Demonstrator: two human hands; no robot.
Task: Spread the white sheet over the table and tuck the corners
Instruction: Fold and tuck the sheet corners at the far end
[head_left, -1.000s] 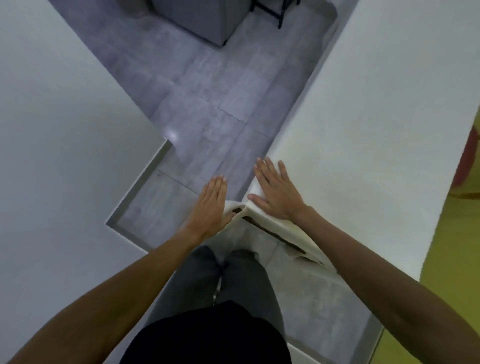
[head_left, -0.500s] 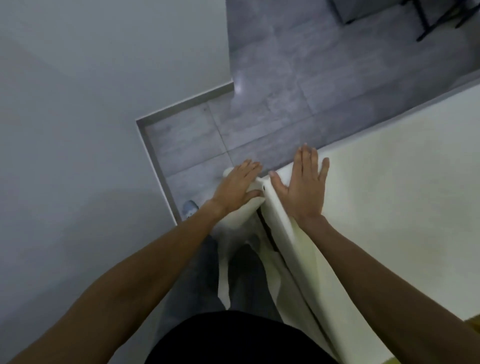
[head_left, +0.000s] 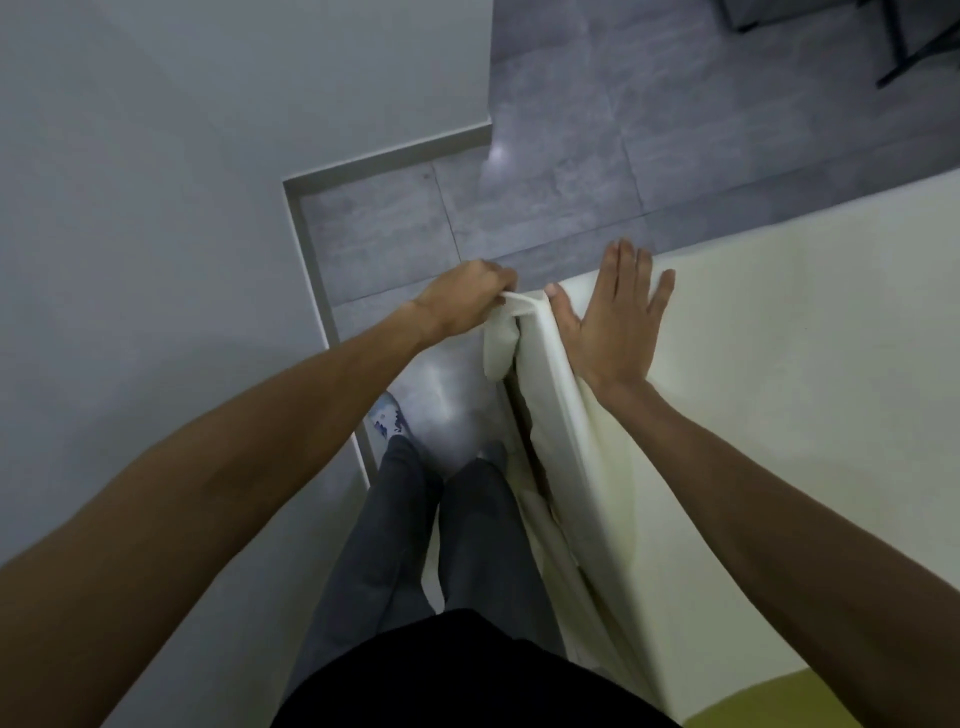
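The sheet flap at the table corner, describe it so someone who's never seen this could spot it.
Find the table draped in the white sheet and follow its near edge to the corner. Beside the flat right hand, the flap hangs off the corner, pinched by the closed left hand. It alone dangles bunched.

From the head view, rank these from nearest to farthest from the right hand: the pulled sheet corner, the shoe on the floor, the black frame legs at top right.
Measured from the right hand, flat on the sheet-covered table top:
1. Sheet corner, just to its left, held in the left hand.
2. Shoe, lower left on the floor.
3. Black frame legs, far upper right.
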